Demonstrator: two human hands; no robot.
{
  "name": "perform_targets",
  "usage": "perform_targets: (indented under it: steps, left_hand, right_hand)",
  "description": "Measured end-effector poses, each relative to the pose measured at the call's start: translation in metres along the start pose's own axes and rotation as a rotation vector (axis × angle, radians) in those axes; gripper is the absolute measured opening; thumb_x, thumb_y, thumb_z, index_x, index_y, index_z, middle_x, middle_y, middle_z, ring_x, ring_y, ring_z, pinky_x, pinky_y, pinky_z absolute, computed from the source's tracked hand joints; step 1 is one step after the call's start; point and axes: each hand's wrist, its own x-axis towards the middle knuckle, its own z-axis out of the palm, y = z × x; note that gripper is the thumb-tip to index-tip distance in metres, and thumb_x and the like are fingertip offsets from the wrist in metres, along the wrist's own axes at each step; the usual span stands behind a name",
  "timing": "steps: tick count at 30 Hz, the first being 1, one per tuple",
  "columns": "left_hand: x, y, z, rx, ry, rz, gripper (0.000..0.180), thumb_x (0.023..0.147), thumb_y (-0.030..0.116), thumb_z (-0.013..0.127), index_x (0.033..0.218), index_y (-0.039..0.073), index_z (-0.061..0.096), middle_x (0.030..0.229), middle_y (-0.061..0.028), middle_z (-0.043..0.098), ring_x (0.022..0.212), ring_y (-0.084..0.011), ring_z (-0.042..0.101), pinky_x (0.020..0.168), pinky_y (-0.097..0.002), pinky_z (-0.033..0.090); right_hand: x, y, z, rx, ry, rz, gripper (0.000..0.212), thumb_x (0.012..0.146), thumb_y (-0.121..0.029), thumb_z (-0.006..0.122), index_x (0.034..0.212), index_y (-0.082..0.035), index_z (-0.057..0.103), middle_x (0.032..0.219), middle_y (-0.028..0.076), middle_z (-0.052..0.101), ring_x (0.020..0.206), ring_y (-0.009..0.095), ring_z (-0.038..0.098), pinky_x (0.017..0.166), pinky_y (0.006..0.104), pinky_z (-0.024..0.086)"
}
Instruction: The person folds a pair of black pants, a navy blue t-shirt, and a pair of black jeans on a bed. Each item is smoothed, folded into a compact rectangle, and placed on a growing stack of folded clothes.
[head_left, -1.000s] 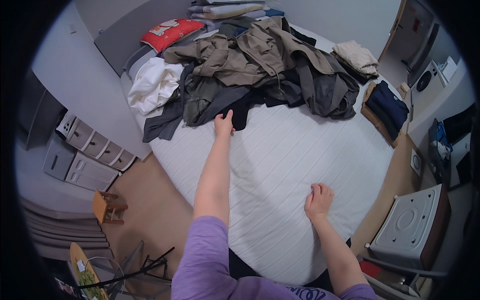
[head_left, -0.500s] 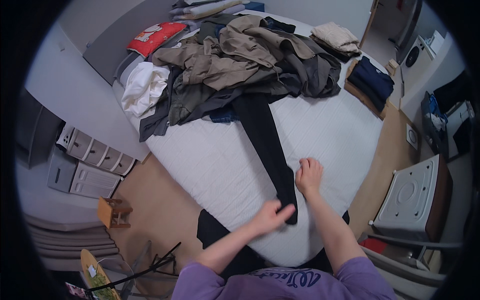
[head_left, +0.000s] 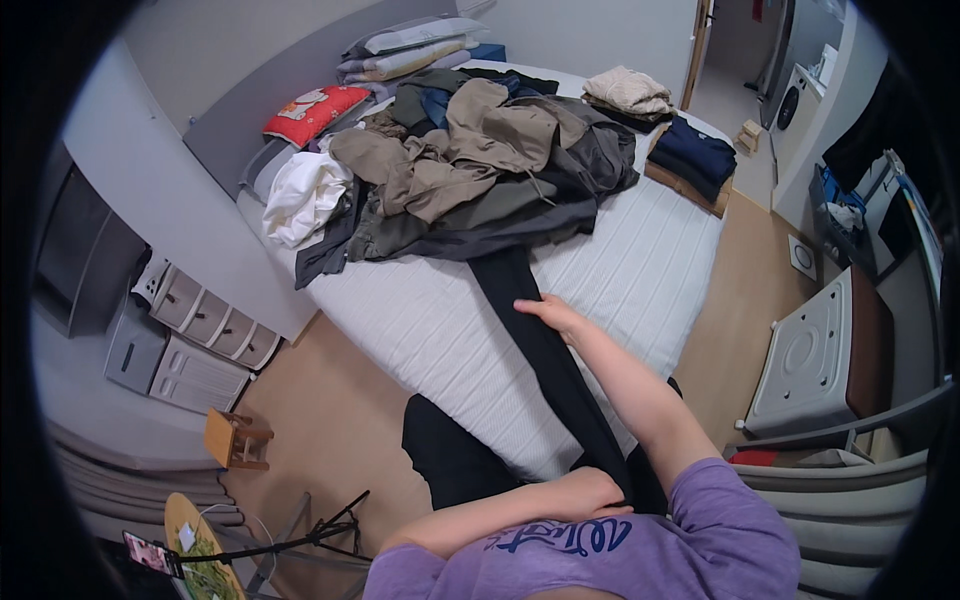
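A pair of black trousers [head_left: 545, 365], narrow as if folded lengthwise, stretches from under the clothes pile [head_left: 480, 170] to the bed's near edge and my body. Partway along it, my right hand [head_left: 552, 314] grips its right side, thumb lying across the top. My left hand [head_left: 592, 492] is closed at the near end, close to my chest; its fingers are partly hidden. Brown, olive and dark grey garments make up the heap, and the trousers' far end disappears beneath them.
A white garment [head_left: 305, 198] and a red cushion [head_left: 315, 112] lie left of the pile. Folded stacks, beige [head_left: 628, 90] and navy [head_left: 692, 155], sit at the bed's far right. A wooden stool [head_left: 238, 438] and a phone stand [head_left: 290, 540] are at left, a white-topped cabinet [head_left: 800, 350] at right.
The near end of the black trousers has been drawn toward my body by my left hand. My right hand has gone from the sheet beside them to a grip farther up their length.
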Motion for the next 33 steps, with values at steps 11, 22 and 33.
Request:
perform_targets:
  steps: [11, 22, 33]
  left_hand:
    - [-0.018, -0.058, -0.162, 0.732, 0.612, -0.179, 0.058, 0.077, 0.027, 0.084, 0.131, 0.016, 0.067, 0.137, -0.0151, 0.060, 0.121, -0.0310, 0.060, 0.098, -0.0467, 0.052]
    - [0.001, -0.168, -0.225, 1.466, -0.041, -0.181, 0.034, 0.095, 0.033, 0.057, 0.126, 0.040, 0.066, 0.132, -0.0070, 0.059, 0.117, -0.0287, 0.052, 0.082, -0.0528, 0.048]
    - [0.012, -0.082, -0.579, 0.995, 1.877, -0.720, 0.059, 0.085, 0.025, 0.072, 0.139, 0.007, 0.057, 0.131, -0.0293, 0.060, 0.124, -0.0470, 0.053, 0.105, -0.0526, 0.045]
  right_hand:
    - [-0.148, 0.064, 0.017, -1.011, -0.137, -0.478, 0.042, 0.096, -0.020, 0.063, 0.129, 0.003, 0.053, 0.113, 0.028, 0.069, 0.105, 0.043, 0.068, 0.088, 0.0512, 0.054]
    - [-0.226, 0.114, 0.047, -0.822, -0.026, -0.239, 0.057, 0.099, -0.024, 0.061, 0.144, 0.005, 0.042, 0.095, 0.037, 0.068, 0.089, 0.054, 0.066, 0.079, 0.0584, 0.053]
    - [-0.132, 0.005, -0.030, -0.193, 0.243, -0.547, 0.048, 0.100, -0.024, 0.071, 0.135, 0.005, 0.058, 0.120, 0.017, 0.072, 0.110, 0.023, 0.069, 0.097, 0.0346, 0.053]
